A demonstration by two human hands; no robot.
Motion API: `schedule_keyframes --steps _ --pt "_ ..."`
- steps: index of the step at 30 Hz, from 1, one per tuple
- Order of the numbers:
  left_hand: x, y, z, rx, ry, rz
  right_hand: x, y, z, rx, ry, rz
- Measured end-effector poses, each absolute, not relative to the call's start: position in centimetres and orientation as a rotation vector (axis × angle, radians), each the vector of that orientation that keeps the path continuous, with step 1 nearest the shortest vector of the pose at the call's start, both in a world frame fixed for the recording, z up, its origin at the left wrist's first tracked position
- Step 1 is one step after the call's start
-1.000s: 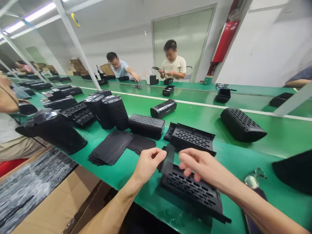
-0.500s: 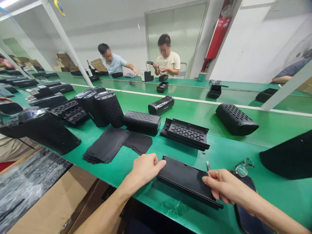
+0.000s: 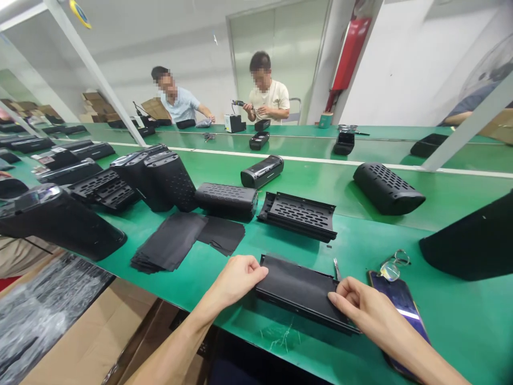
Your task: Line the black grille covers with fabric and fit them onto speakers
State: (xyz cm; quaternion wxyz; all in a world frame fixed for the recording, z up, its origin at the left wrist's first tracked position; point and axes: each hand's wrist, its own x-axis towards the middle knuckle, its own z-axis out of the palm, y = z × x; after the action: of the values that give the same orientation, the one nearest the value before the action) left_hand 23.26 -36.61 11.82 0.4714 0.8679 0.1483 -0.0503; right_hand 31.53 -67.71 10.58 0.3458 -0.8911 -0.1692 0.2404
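Brown cardboard (image 3: 92, 342) fills the near left below my green bench (image 3: 272, 353), beside a heap of clear plastic wrap (image 3: 56, 310). At the near edge, a thin black sheet (image 3: 300, 279) lies lengthwise over a black shell (image 3: 286, 303) between my two hands. My left hand (image 3: 236, 280), fingers narrowly curled, sets its thumb at the left end; my right hand (image 3: 360, 307), likewise narrow, rests its thumb on top at the right end, fingers bent beside it. Whether either hand grips the underside I cannot tell. Just beyond my right fingers stand the tips of metal tweezers (image 3: 336, 267); farther right, eyeglasses (image 3: 390, 271) overlap the far end of a dark phone (image 3: 396, 297). To the left, more black sheets (image 3: 170, 240) lie in a loose stack. Past them, a slotted housing (image 3: 228, 199) lies on its side, near nested open shells (image 3: 302, 211) to its right and upright casings (image 3: 172, 179) to its left. Across the white stripe (image 3: 216, 154), a co-worker in light blue (image 3: 184, 107) reaches over the far bench, and another in cream (image 3: 278, 101), to the right, holds a dark tool (image 3: 239, 104).
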Motion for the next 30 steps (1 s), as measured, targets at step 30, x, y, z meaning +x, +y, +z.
schedule_keyframes --steps 30 --pt "20.7 -38.7 14.1 1.395 0.209 -0.082 29.6 -67.8 14.3 -1.669 -0.101 0.471"
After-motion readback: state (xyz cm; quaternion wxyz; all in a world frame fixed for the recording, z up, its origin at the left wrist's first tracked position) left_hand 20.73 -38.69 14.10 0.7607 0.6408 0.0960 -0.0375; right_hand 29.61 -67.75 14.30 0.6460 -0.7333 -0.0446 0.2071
